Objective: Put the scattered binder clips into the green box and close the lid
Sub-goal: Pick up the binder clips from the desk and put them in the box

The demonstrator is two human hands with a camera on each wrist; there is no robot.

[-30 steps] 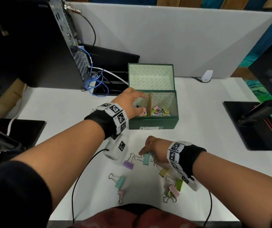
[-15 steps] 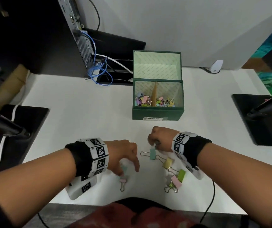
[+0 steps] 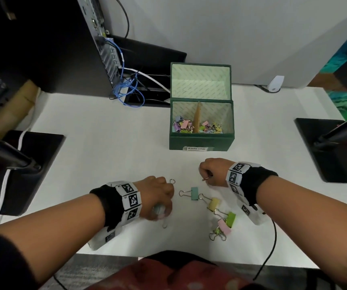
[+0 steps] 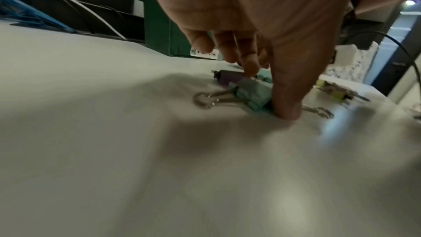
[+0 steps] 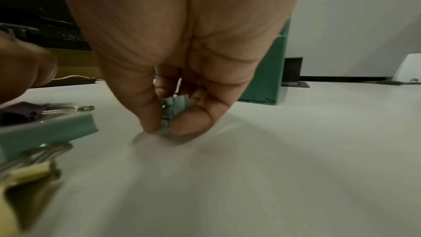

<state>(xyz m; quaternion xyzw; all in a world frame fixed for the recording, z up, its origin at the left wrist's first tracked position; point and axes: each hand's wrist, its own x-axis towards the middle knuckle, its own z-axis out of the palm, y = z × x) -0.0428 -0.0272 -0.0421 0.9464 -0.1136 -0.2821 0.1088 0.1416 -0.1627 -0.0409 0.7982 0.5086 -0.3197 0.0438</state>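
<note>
Your left hand was down on the worktop, fingers curled onto a teal binder clip, thumb tip pressed against the worktop at its edge; a purple clip lay just behind it. Your right hand was fisted low over the worktop, thumb and fingers pinching a small teal clip, with its wire handle poking out of the fist in the head view. Loose clips between your hands: teal, yellow, green, pink, the last two touching. The green box sat beyond them, well apart, lid stood open at the back, both compartments holding clips either side of the divider.
</note>
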